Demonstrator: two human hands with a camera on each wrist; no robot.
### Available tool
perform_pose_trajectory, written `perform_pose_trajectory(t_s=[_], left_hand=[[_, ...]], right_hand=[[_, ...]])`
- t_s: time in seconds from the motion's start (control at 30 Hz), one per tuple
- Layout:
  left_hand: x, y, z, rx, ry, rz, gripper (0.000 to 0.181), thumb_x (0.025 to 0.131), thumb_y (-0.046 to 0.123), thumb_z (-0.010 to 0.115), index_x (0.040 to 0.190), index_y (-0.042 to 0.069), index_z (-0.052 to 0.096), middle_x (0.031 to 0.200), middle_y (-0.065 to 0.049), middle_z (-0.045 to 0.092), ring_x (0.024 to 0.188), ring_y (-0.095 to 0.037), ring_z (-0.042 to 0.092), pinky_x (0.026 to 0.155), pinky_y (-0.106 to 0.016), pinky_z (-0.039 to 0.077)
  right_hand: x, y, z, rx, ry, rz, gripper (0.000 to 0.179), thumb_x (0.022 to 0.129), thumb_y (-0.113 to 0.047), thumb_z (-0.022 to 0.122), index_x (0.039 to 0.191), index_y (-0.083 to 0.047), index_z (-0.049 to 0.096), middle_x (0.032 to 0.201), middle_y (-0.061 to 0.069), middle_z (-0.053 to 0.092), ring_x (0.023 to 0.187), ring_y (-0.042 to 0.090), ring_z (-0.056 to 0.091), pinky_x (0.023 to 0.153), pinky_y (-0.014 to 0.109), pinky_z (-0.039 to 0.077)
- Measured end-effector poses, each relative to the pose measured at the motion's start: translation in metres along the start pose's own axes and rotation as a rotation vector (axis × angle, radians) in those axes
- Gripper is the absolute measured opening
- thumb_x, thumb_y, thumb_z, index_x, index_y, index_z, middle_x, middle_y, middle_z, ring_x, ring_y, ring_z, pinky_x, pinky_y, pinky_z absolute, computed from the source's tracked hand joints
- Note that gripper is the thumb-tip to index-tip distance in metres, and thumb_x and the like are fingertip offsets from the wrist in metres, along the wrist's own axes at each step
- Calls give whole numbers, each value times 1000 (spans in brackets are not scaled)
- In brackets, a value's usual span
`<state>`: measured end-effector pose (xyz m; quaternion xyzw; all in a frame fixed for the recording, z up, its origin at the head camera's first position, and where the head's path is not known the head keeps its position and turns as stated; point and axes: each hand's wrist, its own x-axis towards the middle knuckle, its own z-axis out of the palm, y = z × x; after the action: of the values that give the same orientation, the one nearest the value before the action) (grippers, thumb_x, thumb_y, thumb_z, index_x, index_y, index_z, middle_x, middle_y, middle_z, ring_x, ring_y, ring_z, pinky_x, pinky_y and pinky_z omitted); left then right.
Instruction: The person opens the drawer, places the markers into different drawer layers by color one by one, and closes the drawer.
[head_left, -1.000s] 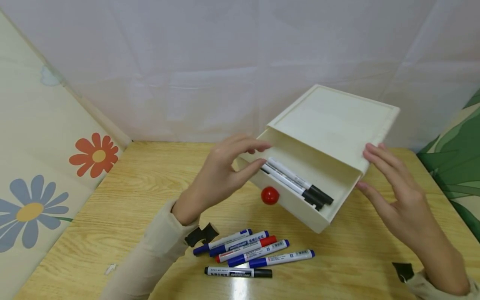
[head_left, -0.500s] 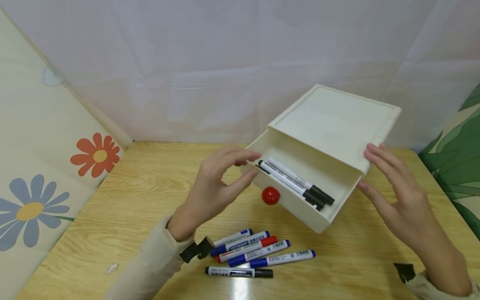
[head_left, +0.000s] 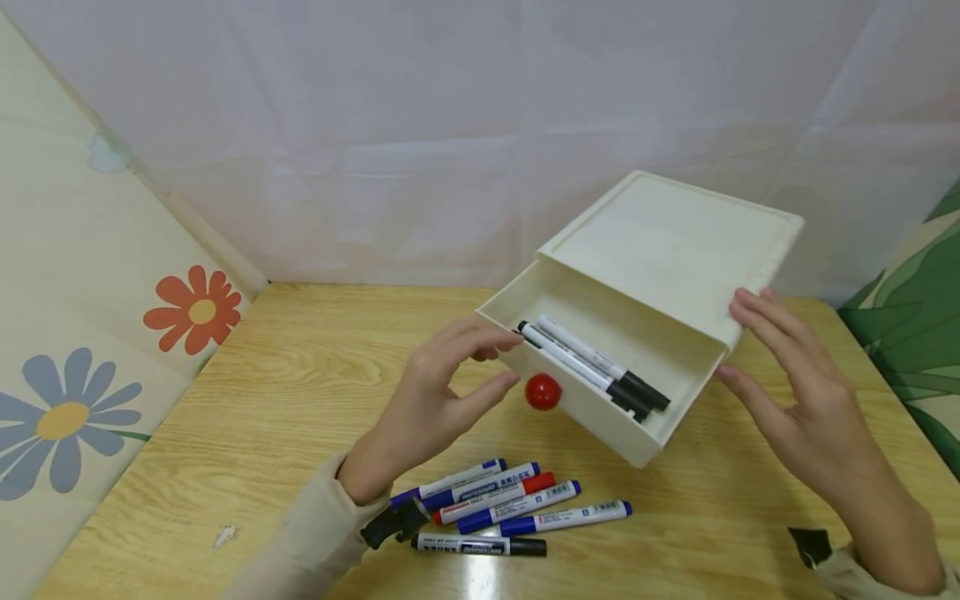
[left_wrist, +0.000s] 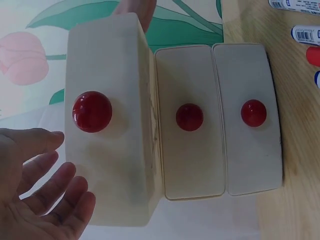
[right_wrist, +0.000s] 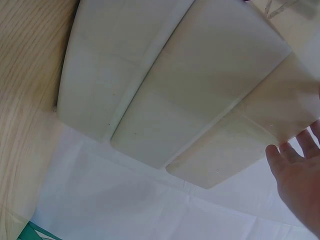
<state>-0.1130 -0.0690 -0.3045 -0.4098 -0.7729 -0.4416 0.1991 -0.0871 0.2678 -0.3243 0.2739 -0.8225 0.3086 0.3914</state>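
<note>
A white drawer unit [head_left: 675, 250] stands on the table, its top drawer [head_left: 600, 429] pulled out. Several whiteboard markers [head_left: 577, 358] with black caps lie in that drawer along its front wall. Each of the three drawer fronts in the left wrist view bears a red knob [left_wrist: 92, 111]. My left hand [head_left: 435, 400] is at the left of the drawer front, fingers loosely bent, thumb apart and holding nothing. At the unit's upper right side, my right hand [head_left: 802, 392] touches the edge with extended fingers [right_wrist: 282, 152].
Several more whiteboard markers [head_left: 525, 504], blue, red and black, lie on the wooden table [head_left: 300, 358] in front of the unit. A white cloth [head_left: 390, 150] hangs behind. Flower-printed panels [head_left: 60, 250] border the left side, and a leaf-printed one [head_left: 922, 333] the right.
My left hand has drawn back slightly left and down from the drawer's left corner, leaving that corner and the marker ends in view. My right hand stays at the unit's side.
</note>
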Motion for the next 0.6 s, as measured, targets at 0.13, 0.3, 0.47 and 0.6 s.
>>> perform_pose_trajectory(t_s=[0.13, 0.3, 0.47, 0.6], left_hand=[[-2, 0, 3, -14, -33, -13, 32, 86, 4, 75, 116, 2, 65, 113, -9, 69, 99, -20, 63, 88, -27, 56], [-5, 0, 8, -31, -54, -10, 33, 86, 5, 74, 118, 2, 64, 116, -10, 69, 101, -20, 65, 90, -27, 56], [-9, -2, 13, -61, -84, -18, 33, 89, 6, 72, 121, 2, 62, 117, -10, 68, 103, -23, 65, 92, -28, 56], [-11, 0, 15, -92, -110, -65, 33, 90, 8, 71, 121, 4, 61, 118, -7, 68, 107, -20, 65, 94, -28, 55]], right_hand=[[0, 0, 0, -7, 1, 4, 70, 97, -49, 52, 129, 14, 55, 148, 11, 50, 146, 22, 37, 121, 24, 29], [0, -1, 0, 0, 7, 4, 70, 97, -49, 52, 129, 14, 55, 148, 12, 50, 146, 22, 38, 121, 24, 29], [1, -2, 0, 3, 9, -5, 70, 98, -48, 52, 128, 15, 55, 148, 12, 50, 146, 22, 38, 121, 24, 29], [1, -1, 0, -4, 5, -3, 70, 98, -48, 52, 129, 15, 55, 148, 13, 50, 146, 22, 38, 121, 24, 29]])
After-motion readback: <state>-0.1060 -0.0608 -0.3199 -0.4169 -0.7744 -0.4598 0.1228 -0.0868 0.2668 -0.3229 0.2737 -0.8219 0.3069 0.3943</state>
